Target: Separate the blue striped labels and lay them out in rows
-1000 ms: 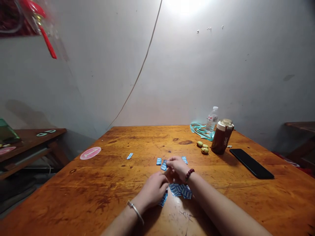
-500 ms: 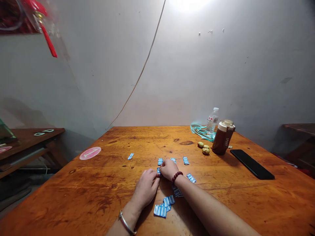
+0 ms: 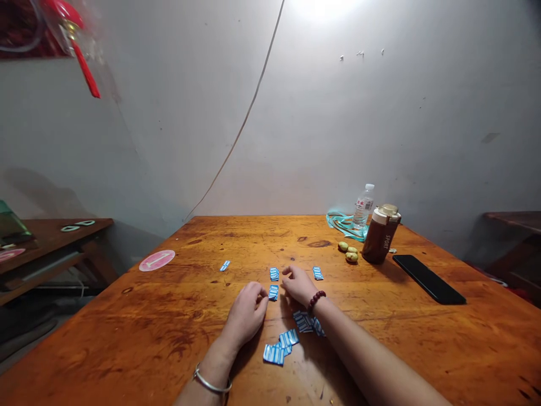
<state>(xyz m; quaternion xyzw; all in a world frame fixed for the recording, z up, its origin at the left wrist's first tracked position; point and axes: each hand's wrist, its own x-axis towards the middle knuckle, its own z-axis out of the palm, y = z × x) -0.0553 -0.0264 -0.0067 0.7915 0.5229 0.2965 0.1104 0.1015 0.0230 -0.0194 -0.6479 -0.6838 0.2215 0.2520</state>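
Note:
Small blue-and-white striped cards lie in groups on the wooden table. My left hand (image 3: 247, 307), fingers curled with a small gap to the thumb, rests beside the lower center stack (image 3: 273, 292). Just above that is another stack (image 3: 274, 274). To the right of both, my right hand (image 3: 297, 283) has its fingers apart and nothing between them. One stack (image 3: 318, 273) lies beyond it to the right, and a small piece (image 3: 225, 265) lies at the left. Nearer the camera are overlapping cards (image 3: 274, 354) and a pile (image 3: 303, 321) partly under my right forearm.
On the right of the table (image 3: 190, 338) stand a brown bottle (image 3: 379, 239) and a clear water bottle (image 3: 364, 207) by a teal strap (image 3: 338, 221). Yellowish round items (image 3: 351, 255) and a black phone (image 3: 428, 278) lie near. A pink disc (image 3: 156, 260) is at left.
My right hand has moved slightly right, off the center cards, and its fingers have opened. My left hand has drawn back a little, and the lower center stack now shows fully.

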